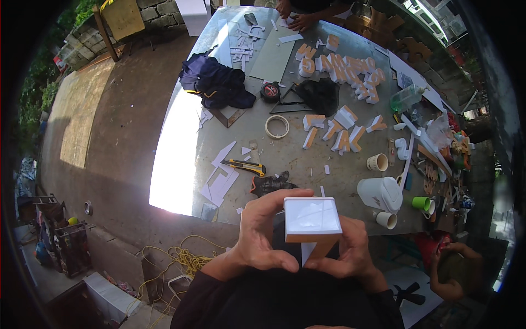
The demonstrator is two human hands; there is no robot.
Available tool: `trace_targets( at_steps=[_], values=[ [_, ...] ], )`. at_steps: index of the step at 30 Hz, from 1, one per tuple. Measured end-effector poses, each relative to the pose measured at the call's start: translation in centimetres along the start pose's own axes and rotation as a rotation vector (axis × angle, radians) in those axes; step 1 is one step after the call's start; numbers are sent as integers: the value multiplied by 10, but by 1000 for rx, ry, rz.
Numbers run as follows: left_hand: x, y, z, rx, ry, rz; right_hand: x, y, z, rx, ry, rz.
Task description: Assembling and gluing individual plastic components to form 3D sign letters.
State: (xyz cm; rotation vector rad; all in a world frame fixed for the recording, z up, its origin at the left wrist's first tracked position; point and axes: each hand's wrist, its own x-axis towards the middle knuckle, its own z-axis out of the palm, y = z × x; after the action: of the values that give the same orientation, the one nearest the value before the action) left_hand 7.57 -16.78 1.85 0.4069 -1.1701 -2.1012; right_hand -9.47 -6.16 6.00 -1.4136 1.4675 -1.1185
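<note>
Both of my hands hold a white foam-board block [311,218] with a tan underside, close to my chest at the table's near edge. My left hand [262,230] wraps its left side, fingers curled over the top edge. My right hand [350,249] grips its lower right side, thumb under the tan strip. Just beyond the block lie a yellow-and-black utility knife [245,166] and a dark glove [272,182] on the grey table [285,151].
Several white-and-orange foam letters [342,71] cover the table's far part, with a tape ring [276,126], tape measure [270,91], dark cloth [216,82], white jug [379,193] and cups [377,162]. Another person's hands [296,16] work at the far end. A child [452,271] sits lower right.
</note>
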Motion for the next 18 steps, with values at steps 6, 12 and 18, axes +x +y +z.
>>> trace_targets(
  at_steps=[6, 12, 18],
  values=[
    [12, -1, 8, 20, 13, -73, -2, 2, 2, -131, 123, -21],
    [20, -16, 18, 21, 51, -149, -11, 4, 1, -125, 211, -8],
    [27, -32, 21, -70, -25, -220, -22, 7, -3, -183, 292, 27]
  ],
)
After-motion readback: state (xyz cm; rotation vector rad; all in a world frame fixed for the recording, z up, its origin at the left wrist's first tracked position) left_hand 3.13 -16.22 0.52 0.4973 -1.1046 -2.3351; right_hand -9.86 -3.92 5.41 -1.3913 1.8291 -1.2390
